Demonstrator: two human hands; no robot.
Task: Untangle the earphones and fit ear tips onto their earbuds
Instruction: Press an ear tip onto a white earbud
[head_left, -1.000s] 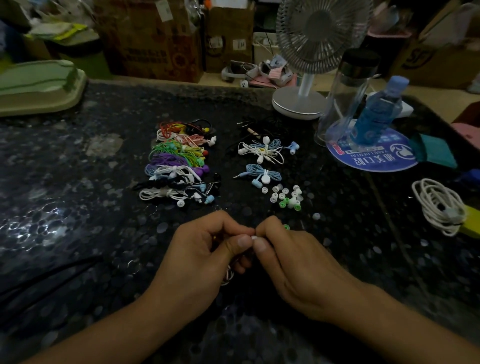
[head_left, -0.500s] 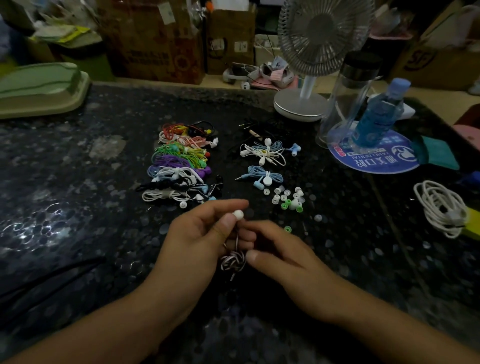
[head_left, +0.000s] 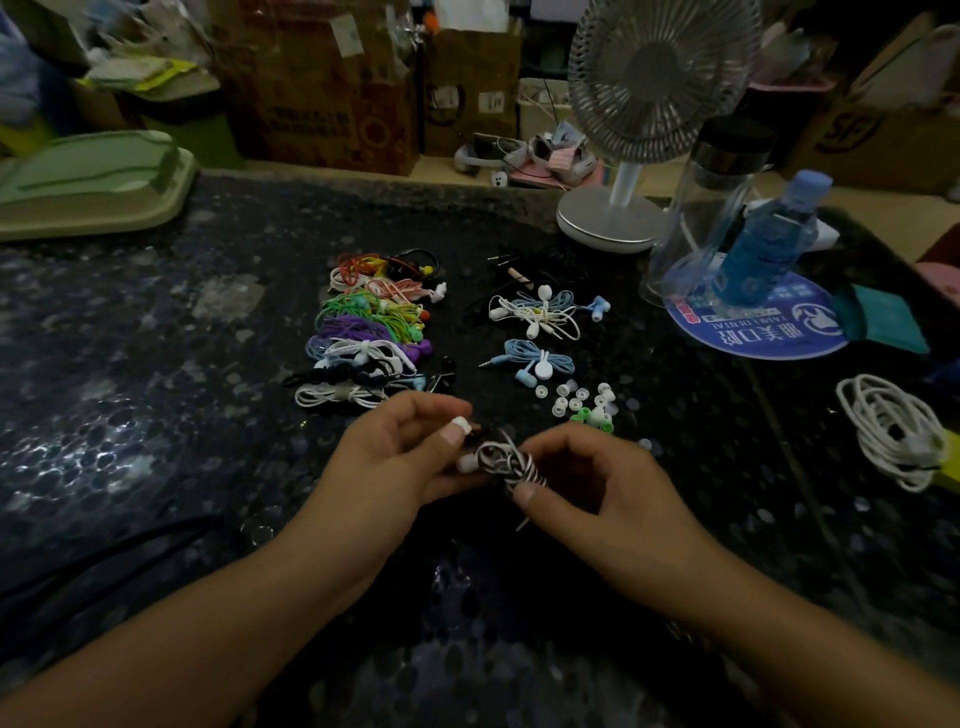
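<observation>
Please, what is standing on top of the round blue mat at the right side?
On the round blue mat stand a clear bottle with a dark cap and a blue bottle. The mat's print under them is covered and cannot be read.

Setting reads as a small shop or stockroom work area. I sit at a dark speckled counter (head_left: 156, 374). Behind it: stacked cardboard boxes (head_left: 322, 83), one marked SF (head_left: 852, 130). On the counter: a desk fan (head_left: 644, 104), sorted bundles of coloured earphones (head_left: 371, 327), loose ear tips (head_left: 582, 402), a printed round mat (head_left: 763, 327), a water bottle (head_left: 763, 244).
</observation>
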